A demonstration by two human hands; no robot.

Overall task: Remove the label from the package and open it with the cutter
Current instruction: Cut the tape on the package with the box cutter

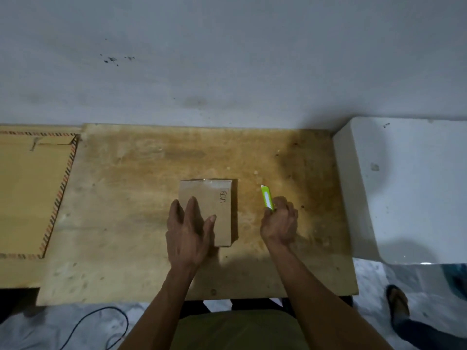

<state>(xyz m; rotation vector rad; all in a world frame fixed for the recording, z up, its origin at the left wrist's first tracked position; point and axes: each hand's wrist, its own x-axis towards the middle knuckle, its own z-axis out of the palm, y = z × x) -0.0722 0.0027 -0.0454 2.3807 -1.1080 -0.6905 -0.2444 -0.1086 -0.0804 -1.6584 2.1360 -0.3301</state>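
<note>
A small brown cardboard package [217, 195] lies flat in the middle of the wooden table [131, 198], with handwriting near its right edge. My left hand [188, 228] rests on the package's near left part with fingers spread and straight. To the right of the package, my right hand [279, 223] grips a green cutter [267, 198]; its blade end points away from me and its tip is just above the table. No label shows on the package's top.
A flat cardboard sheet with a patterned border [30, 193] lies at the table's left. A white block [409, 188] stands at the right. A cable [101, 322] runs on the floor, and another person's foot in a sandal [398, 304] is at lower right.
</note>
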